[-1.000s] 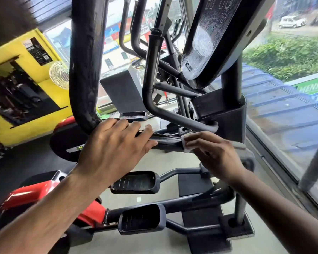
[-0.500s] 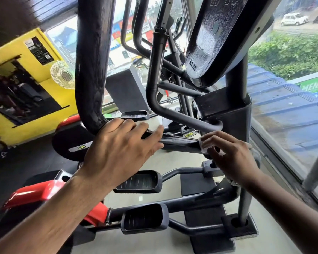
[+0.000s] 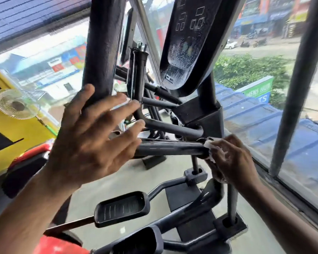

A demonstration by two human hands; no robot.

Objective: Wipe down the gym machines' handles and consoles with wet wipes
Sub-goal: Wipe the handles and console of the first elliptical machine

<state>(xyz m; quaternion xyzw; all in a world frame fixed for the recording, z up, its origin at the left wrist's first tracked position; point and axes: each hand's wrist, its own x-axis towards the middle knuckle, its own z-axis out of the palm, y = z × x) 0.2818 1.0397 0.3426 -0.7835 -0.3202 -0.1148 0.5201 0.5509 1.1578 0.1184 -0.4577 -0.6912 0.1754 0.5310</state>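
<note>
A black elliptical machine fills the view. Its horizontal handle bar (image 3: pixel 170 148) runs across the middle. My right hand (image 3: pixel 231 160) grips the bar's right end with a white wet wipe (image 3: pixel 209 144) wrapped round it. My left hand (image 3: pixel 94 136) is spread wide with straight fingers, lifted off the bar's left end, beside the thick upright handle (image 3: pixel 103 44). The console (image 3: pixel 193 39) tilts overhead, its dark face streaked with wet marks.
Two foot pedals (image 3: pixel 122 208) and the machine's base frame lie below my hands. A large window (image 3: pixel 264 70) with a grey upright post (image 3: pixel 297 83) stands close on the right. A red machine (image 3: pixel 50 246) and a yellow wall with a fan (image 3: pixel 17 105) are on the left.
My left hand has lifted off the horizontal bar and spread open. My right hand with the wipe has slid right along the bar to its end. The camera moved closer.
</note>
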